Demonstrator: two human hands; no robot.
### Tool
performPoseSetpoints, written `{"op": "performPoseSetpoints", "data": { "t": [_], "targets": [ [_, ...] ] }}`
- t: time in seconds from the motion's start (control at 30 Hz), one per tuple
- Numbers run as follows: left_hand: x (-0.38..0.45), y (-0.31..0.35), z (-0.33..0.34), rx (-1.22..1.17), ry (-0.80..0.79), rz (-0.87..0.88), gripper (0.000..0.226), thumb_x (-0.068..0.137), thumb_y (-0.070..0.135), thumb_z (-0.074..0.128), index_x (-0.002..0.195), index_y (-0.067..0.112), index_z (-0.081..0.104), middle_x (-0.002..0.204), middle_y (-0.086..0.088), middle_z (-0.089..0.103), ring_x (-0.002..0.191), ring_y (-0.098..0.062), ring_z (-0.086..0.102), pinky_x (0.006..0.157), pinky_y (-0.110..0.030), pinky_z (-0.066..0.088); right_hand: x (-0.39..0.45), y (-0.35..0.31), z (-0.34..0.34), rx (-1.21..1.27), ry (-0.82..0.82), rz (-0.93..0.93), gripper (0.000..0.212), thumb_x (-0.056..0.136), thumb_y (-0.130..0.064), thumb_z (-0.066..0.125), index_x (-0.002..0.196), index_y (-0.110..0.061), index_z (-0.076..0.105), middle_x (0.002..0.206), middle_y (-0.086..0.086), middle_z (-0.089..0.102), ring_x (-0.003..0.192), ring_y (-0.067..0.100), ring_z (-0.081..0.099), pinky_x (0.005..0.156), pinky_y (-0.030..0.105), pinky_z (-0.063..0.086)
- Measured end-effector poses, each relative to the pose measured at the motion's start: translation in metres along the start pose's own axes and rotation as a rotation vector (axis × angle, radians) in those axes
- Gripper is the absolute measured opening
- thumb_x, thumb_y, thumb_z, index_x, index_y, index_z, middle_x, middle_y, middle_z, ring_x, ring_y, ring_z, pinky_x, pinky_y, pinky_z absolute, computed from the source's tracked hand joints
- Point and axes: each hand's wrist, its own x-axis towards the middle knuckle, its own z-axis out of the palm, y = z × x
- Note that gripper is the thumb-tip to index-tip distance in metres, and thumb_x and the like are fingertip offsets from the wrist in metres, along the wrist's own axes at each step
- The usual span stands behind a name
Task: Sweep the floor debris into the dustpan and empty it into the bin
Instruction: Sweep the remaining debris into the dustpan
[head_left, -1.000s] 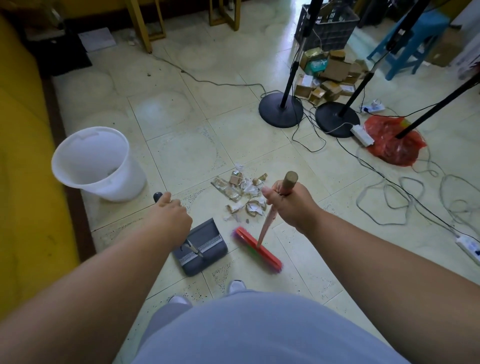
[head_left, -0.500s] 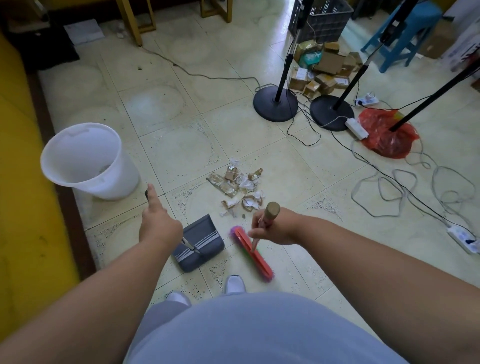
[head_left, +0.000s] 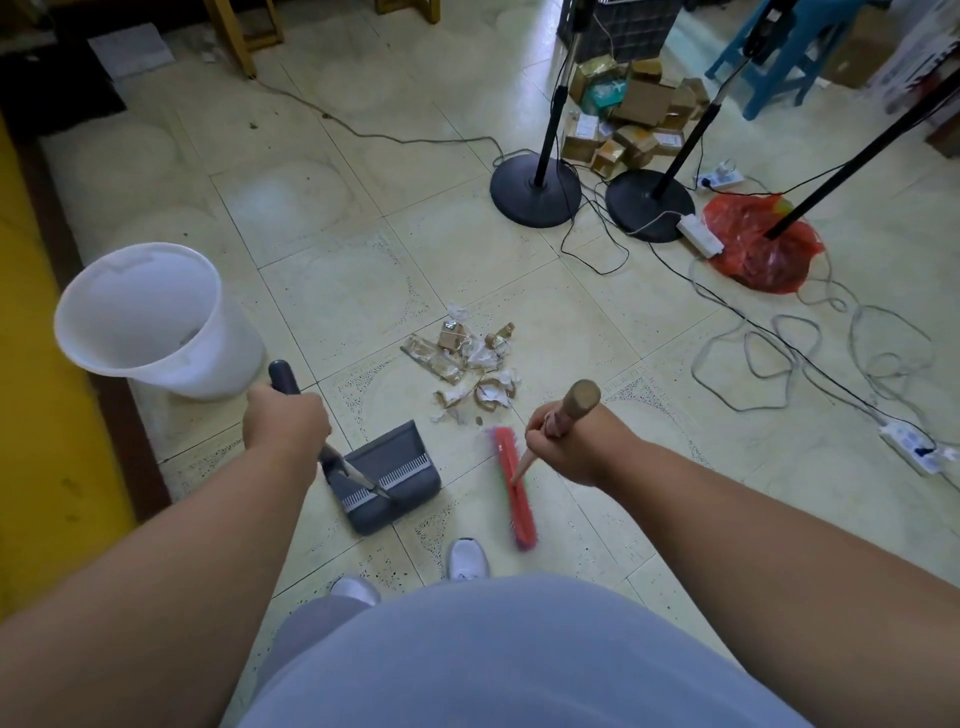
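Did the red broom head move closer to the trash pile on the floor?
No. The red broom head slid back toward the person's white shoe, away from the debris pile, and turned more lengthwise.

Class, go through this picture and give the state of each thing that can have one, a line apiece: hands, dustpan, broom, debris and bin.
left hand: grips the dustpan handle.
right hand: grips the broom handle.
dustpan: on the floor, no debris in it.
broom: red head down by the floor, near the pile.
debris: heaped on the tiles, not yet swept.
bin: white, upright, open-topped.
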Motion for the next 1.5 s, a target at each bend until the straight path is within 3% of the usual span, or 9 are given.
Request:
{"op": "performPoseSetpoints", "data": {
  "t": [0.07,0.17,0.23,0.37,0.53,0.7,0.87,1.13,1.5],
  "targets": [
    [-0.006,0.014,-0.001,0.078,0.035,0.033,0.03,0.076,0.026,0.056,0.104,0.016,0.049,0.097,-0.014,0.066,0.087,-0.036,0.066,0.08,-0.05,0.056,0.004,0.006,-0.005,0.022,0.077,0.067,0.044,0.069,-0.042,0.034,0.075,-0.006,0.059,0.076,0.008,0.067,0.075,0.03,0.062,0.064,0.038,0.055],
    [-0.021,0.029,-0.002,0.315,0.036,0.204,0.017,0.092,0.028,0.051,0.096,0.012,0.048,0.081,-0.011,0.057,0.071,-0.032,0.059,0.058,-0.034,0.045,0.01,0.016,-0.011,0.093,0.155,0.173,0.029,0.07,-0.037,0.036,0.062,-0.01,0.039,0.061,0.004,0.054,0.059,0.026,0.047,0.053,0.033,0.039],
    [-0.025,0.033,-0.002,0.436,0.018,0.317,0.018,0.095,0.031,0.047,0.097,0.013,0.048,0.081,-0.01,0.056,0.069,-0.031,0.055,0.058,-0.033,0.041,0.01,0.019,-0.013,0.199,0.203,0.263,0.023,0.072,-0.032,0.041,0.06,-0.014,0.033,0.059,0.003,0.045,0.057,0.021,0.038,0.053,0.032,0.032],
    [-0.022,0.035,-0.005,0.586,-0.015,0.475,0.015,0.095,0.036,0.042,0.095,0.021,0.043,0.073,-0.01,0.061,0.063,-0.032,0.062,0.063,-0.039,0.054,0.012,0.028,-0.018,0.265,0.233,0.349,0.021,0.073,-0.029,0.045,0.06,-0.016,0.034,0.058,0.0,0.043,0.056,0.019,0.037,0.053,0.032,0.031],
    [-0.004,0.051,-0.011,0.782,-0.044,0.701,0.022,0.096,0.04,0.039,0.088,0.02,0.042,0.059,-0.008,0.058,0.055,-0.029,0.056,0.06,-0.038,0.052,0.034,0.02,-0.022,0.21,0.204,0.374,0.018,0.075,-0.022,0.043,0.061,-0.016,0.033,0.06,0.003,0.044,0.057,0.02,0.036,0.054,0.033,0.03],
    [0.025,0.073,-0.023,0.949,-0.124,0.915,0.024,0.096,0.04,0.043,0.081,0.021,0.04,0.065,-0.002,0.052,0.059,-0.027,0.052,0.058,-0.032,0.046,0.064,-0.014,-0.003,0.272,0.199,0.474,0.017,0.081,-0.02,0.044,0.065,-0.014,0.04,0.064,0.007,0.046,0.06,0.023,0.038,0.056,0.032,0.031],
    [0.074,0.087,-0.049,1.012,-0.174,0.94,0.025,0.091,0.037,0.048,0.073,0.022,0.038,0.066,0.0,0.051,0.061,-0.025,0.052,0.054,-0.028,0.04,0.102,-0.068,0.018,0.531,0.36,0.686,0.017,0.081,-0.021,0.048,0.065,-0.017,0.044,0.066,0.003,0.049,0.059,0.022,0.044,0.057,0.029,0.036],
    [0.131,0.11,-0.075,1.011,-0.238,1.046,0.023,0.093,0.04,0.048,0.084,0.018,0.048,0.067,0.0,0.052,0.066,-0.027,0.054,0.053,-0.028,0.036,0.17,-0.139,0.021,0.66,0.549,0.737,0.019,0.084,-0.024,0.053,0.066,-0.016,0.053,0.065,0.0,0.056,0.061,0.023,0.054,0.058,0.026,0.042],
    [0.149,0.14,-0.038,1.006,-0.294,1.002,0.023,0.095,0.038,0.046,0.083,0.018,0.047,0.068,0.0,0.053,0.065,-0.026,0.054,0.052,-0.028,0.032,0.205,-0.134,-0.031,0.614,0.56,0.582,0.021,0.078,-0.018,0.05,0.06,-0.017,0.041,0.06,-0.002,0.046,0.055,0.02,0.044,0.054,0.029,0.038]
  ]
}}
